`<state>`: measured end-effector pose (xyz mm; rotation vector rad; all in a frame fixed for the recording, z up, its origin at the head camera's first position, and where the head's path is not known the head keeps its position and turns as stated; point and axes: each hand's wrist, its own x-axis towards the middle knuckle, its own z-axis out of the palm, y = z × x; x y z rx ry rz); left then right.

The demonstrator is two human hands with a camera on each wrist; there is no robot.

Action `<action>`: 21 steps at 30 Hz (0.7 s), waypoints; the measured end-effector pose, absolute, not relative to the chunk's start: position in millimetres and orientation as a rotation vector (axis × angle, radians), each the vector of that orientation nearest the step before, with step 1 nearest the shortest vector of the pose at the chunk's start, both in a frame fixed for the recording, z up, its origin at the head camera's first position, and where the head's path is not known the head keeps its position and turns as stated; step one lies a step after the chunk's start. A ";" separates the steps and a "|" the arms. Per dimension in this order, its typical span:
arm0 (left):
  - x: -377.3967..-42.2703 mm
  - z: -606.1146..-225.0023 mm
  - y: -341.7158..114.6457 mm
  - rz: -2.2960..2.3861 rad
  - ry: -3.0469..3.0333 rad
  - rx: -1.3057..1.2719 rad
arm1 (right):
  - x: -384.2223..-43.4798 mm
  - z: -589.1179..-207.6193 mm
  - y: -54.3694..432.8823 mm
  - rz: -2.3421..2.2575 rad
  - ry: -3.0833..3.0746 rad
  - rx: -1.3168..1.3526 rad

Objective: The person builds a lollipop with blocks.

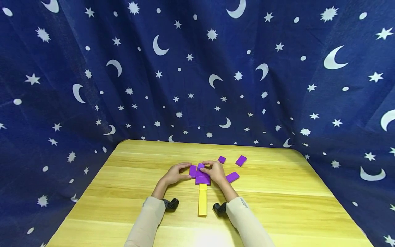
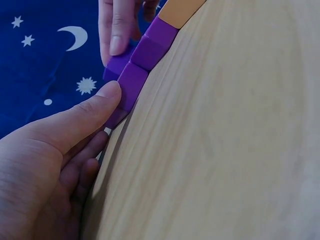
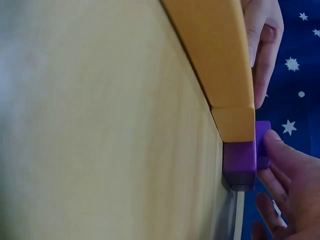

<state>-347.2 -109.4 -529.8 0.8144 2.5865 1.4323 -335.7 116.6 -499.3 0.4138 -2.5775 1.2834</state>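
On the table my left hand [image 1: 173, 174] holds a purple block [image 1: 192, 172], thumb at its near end and fingers at the far end. The thumb [image 2: 107, 97] lies along this block in the left wrist view. My right hand [image 1: 216, 171] pinches another purple block [image 1: 201, 166] between thumb and fingers, just to the right of it. In the right wrist view, that pinched block [image 3: 262, 145] sits higher than the purple block [image 3: 240, 157] beside the yellow pieces. A wide purple block [image 1: 202, 180] lies at the near side of both hands' blocks.
A short yellow block [image 1: 202, 187] and a long yellow block [image 1: 202, 204] run toward me in line between my forearms. Right of my right hand lie loose purple blocks [image 1: 232, 177], [image 1: 241, 161] and a small purple cube [image 1: 222, 159]. A starry blue curtain [image 1: 197, 68] hangs behind the table.
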 end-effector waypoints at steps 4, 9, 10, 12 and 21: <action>-348.2 -530.8 -109.8 1.457 2.571 0.835 | -336.6 -501.8 115.8 1.290 -2.589 0.426; -347.1 -530.7 -109.7 1.455 2.568 0.828 | -338.7 -506.8 115.3 1.259 -2.595 0.465; -346.8 -530.5 -109.5 1.454 2.567 0.824 | -338.9 -507.7 115.3 1.259 -2.593 0.472; -346.3 -529.7 -109.1 1.445 2.570 0.816 | -338.5 -508.5 115.4 1.273 -2.587 0.483; -345.3 -528.6 -109.0 1.443 2.580 0.806 | -345.0 -517.7 120.1 1.322 -2.500 0.628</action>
